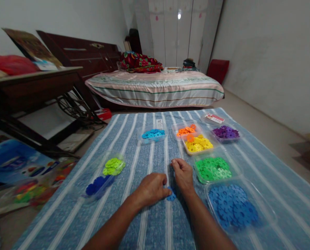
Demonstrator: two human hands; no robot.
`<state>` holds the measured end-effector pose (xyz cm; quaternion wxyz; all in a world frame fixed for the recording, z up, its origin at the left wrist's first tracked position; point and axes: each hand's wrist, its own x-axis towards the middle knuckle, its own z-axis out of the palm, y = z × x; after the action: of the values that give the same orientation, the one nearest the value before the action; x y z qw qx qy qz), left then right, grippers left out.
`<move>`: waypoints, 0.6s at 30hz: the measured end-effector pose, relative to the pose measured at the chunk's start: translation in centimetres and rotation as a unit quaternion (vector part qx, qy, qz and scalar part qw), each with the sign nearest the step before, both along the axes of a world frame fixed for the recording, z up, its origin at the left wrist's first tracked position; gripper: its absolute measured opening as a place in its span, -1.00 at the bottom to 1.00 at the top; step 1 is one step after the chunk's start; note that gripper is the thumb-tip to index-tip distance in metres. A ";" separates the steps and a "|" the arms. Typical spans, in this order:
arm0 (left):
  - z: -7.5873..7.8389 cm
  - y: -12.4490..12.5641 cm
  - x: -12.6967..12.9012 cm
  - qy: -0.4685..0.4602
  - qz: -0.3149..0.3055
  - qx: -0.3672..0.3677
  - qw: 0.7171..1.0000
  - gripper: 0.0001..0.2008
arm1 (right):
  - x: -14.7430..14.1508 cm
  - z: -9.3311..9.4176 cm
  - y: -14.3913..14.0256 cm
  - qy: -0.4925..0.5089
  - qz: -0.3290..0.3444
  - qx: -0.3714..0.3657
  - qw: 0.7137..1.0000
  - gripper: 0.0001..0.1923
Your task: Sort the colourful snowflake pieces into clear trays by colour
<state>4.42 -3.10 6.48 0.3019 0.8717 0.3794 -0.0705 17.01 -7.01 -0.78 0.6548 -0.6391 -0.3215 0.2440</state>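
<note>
My left hand (152, 189) and my right hand (182, 175) rest close together on a blue striped cloth (149, 229). Between them lie blue snowflake pieces (171, 194); the fingers of my left hand close on them, and my right hand's fingers are curled beside them. A clear tray of blue pieces (233, 205) sits just right of my right forearm. Beyond it is a tray of green pieces (213, 168).
More clear trays hold yellow (198, 144), orange (186, 130), purple (225, 132), light blue (153, 133), lime (113, 166) and dark blue (99, 184) pieces. A bed (155, 86) stands beyond the cloth, a dark wooden table (32, 83) at left, boxes on the floor.
</note>
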 end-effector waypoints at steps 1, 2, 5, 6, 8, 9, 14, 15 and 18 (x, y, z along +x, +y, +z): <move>0.2 -0.8 0.0 0.021 -0.015 0.026 0.999 -0.84 | 0.0 0.0 0.0 0.000 0.002 0.000 1.000 -0.66; 0.3 -1.4 0.1 0.036 -0.027 0.046 0.998 -0.84 | 0.0 0.0 0.0 0.000 0.003 -0.001 1.000 -0.66; 0.1 -2.4 0.2 0.052 -0.039 0.076 0.995 -0.85 | 0.0 0.1 -0.1 -0.002 0.007 -0.003 1.000 -0.65; -0.1 -2.5 0.2 0.046 -0.033 0.075 0.996 -0.86 | 0.0 0.1 -0.1 -0.003 0.008 -0.003 1.000 -0.65; -0.6 -2.4 0.1 0.021 -0.009 0.048 0.999 -0.88 | 0.0 0.1 -0.2 -0.004 0.007 -0.004 1.000 -0.65; -0.9 -2.3 0.0 0.001 0.008 0.026 1.000 -0.89 | 0.0 0.1 -0.2 -0.005 0.007 -0.004 1.000 -0.65; -2.3 -1.6 -0.5 -0.116 0.101 -0.143 0.978 -0.86 | 0.0 0.1 -0.1 -0.006 0.001 -0.001 1.000 -0.65; -2.4 -1.4 -0.7 -0.134 0.118 -0.183 0.967 -0.86 | 0.1 0.1 -0.1 -0.007 0.000 0.000 1.000 -0.65; -2.0 -1.0 -1.2 -0.164 0.160 -0.259 0.938 -0.83 | 0.1 0.1 -0.1 -0.009 -0.003 0.004 1.000 -0.66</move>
<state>3.26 -4.09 4.43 0.5830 0.6904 0.4276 0.0267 17.06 -7.14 -0.64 0.6552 -0.6394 -0.3267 0.2348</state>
